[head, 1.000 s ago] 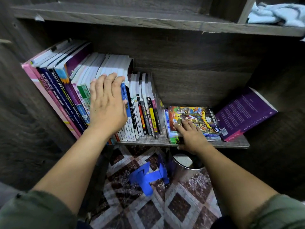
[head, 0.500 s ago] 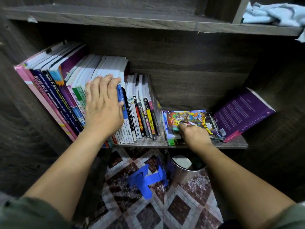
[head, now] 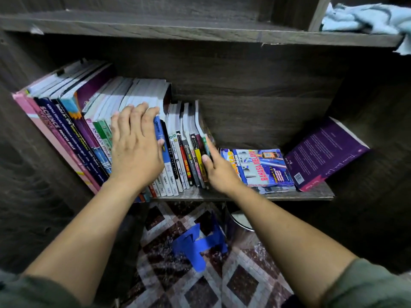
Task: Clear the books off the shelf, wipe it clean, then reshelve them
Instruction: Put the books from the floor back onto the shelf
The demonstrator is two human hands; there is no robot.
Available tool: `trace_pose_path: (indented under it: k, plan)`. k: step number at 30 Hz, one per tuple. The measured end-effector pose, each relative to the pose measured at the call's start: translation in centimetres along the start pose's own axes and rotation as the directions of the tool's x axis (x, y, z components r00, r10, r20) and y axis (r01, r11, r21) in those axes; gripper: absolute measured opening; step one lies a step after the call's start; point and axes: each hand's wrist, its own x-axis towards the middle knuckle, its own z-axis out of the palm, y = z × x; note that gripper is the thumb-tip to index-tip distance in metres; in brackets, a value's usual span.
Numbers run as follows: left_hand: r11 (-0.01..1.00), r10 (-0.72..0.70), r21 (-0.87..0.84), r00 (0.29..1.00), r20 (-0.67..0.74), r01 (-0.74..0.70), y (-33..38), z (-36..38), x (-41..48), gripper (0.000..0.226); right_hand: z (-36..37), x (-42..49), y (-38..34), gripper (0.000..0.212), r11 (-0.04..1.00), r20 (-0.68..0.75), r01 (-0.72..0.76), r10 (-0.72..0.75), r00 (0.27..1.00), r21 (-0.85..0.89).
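holding leaning books (head: 66, 130), shelf (head: 311, 194); flat stack (head: 262, 167) beside

Two hands show, left (head: 135, 152) and right (head: 219, 172). One purple book (head: 322, 152), one pale cloth (head: 364, 18); upright books (head: 66, 134) too many to count.
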Motion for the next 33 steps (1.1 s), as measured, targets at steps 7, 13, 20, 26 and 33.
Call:
trace_pose_path:
  k: [7,13,20,26,33]
  plan:
    - [1.0,0.004,0.001,1.0,-0.005,-0.004,-0.1,0.0,0.1,0.067,-4.0,-2.3,8.2,0.092,0.536,0.325,0.171,0.207,0.923,-0.827]
    - [1.0,0.01,-0.008,1.0,-0.011,-0.01,-0.2,0.1,0.0,0.066,-3.6,-1.7,8.2,0.065,0.467,0.325,0.175,0.262,0.909,-0.867]
    - [1.0,0.005,-0.003,1.0,0.002,-0.005,-0.2,0.0,0.0,0.067,-5.7,-2.1,7.9,0.048,0.43,0.235,0.181,0.077,0.969,-0.885]
    - [1.0,-0.005,-0.003,1.0,0.0,0.005,-0.1,0.0,0.0,0.067,-6.1,-0.4,6.5,0.035,0.622,-0.21,0.013,-0.284,0.935,-0.783]
    - [1.0,-0.01,0.014,1.0,-0.006,0.011,0.1,0.3,0.1,0.068,-3.8,1.6,-0.5,0.024,0.985,-0.695,0.06,-0.157,0.702,-0.162]
